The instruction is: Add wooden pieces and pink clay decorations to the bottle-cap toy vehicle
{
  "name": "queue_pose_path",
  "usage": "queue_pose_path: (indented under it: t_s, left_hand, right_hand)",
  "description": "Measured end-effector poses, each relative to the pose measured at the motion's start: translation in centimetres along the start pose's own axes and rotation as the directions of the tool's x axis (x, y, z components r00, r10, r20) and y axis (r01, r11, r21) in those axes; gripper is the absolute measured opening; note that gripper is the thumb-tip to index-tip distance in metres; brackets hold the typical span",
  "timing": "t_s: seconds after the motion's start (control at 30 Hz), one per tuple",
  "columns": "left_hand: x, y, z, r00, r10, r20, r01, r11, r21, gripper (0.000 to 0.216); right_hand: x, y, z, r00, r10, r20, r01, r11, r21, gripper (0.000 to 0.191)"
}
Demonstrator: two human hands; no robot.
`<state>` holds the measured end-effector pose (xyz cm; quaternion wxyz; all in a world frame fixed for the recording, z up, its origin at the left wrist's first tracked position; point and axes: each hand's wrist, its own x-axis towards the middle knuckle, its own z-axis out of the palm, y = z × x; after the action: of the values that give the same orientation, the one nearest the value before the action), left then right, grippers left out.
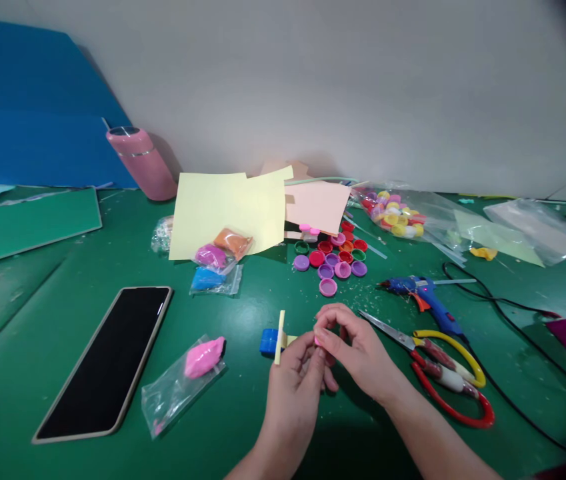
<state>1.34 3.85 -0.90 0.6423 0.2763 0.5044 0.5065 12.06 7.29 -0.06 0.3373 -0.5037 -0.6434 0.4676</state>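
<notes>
"Clay, a small pink dab, sits where the fingertips of my right hand and left hand meet, low over the green table."

"Which hand has it?"

"My right is drawn to a narrow pinch, the dab showing at the tip of its thumb. My left curls in from the other side, fingers right at the dab — how much of the hold is theirs, I cannot tell."

"And the blue piece?"

"To the left of my left fingers and a little beyond them, with my right hand on the far side of the pair. The left is plainly nearer. Between lies a pale yellow strip, its long axis running away from me, the far end tipped slightly right. Whether my left fingers touch the strip or the blue piece, I cannot tell."

"How do they look, the 3 of them?"

"The dab is bright pink and mostly covered by fingertips, so its own long axis is hidden. Its colour is close to that of the pink lump in the clear bag at left. The blue piece is glossy and rounded, much like the loose caps beyond my right hand. The strip is thin, straight and matte."
</notes>
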Motion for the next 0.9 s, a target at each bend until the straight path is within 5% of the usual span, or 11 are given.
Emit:
queue_pose_path:
  t_s: [0.27, 0.47, 0.57, 0.7, 0.9]
  left_hand:
    - [0.0, 0.0, 0.0, 1.0, -0.001, 0.002, 0.001, 1.0, -0.007, 0.022]
    - [-0.2, 0.0, -0.1, 1.0, -0.011, -0.014, 0.011, 1.0, 0.003, 0.017]
    - [-0.2, -0.3, -0.2, 1.0, -0.015, -0.026, 0.016, 1.0, 0.018, 0.017]
    - [-0.2, -0.5, -0.4, 0.999, -0.022, -0.031, 0.023, 0.999, 0.038, 0.02]
    - [-0.4, -0.4, -0.4, 0.998, -0.02, -0.053, 0.024, 0.996, 0.083, 0.025]
  right_hand:
    - [-0.1, 0.0, 0.0, 0.999, 0.043, -0.001, -0.043, 0.999, 0.021, 0.011]
    - [-0.4, -0.1, 0.1, 0.994, 0.106, 0.011, -0.107, 0.982, 0.155, 0.027]
    - [-0.3, 0.1, -0.3, 0.988, 0.05, -0.147, -0.023, 0.984, 0.174, 0.027]
    - [-0.2, 0.9, -1.1, 0.897, 0.075, -0.435, 0.018, 0.978, 0.206, 0.019]
    - [-1.5, 1.7, -1.9, 0.892, 0.081, -0.445, -0.023, 0.991, 0.134, 0.021]
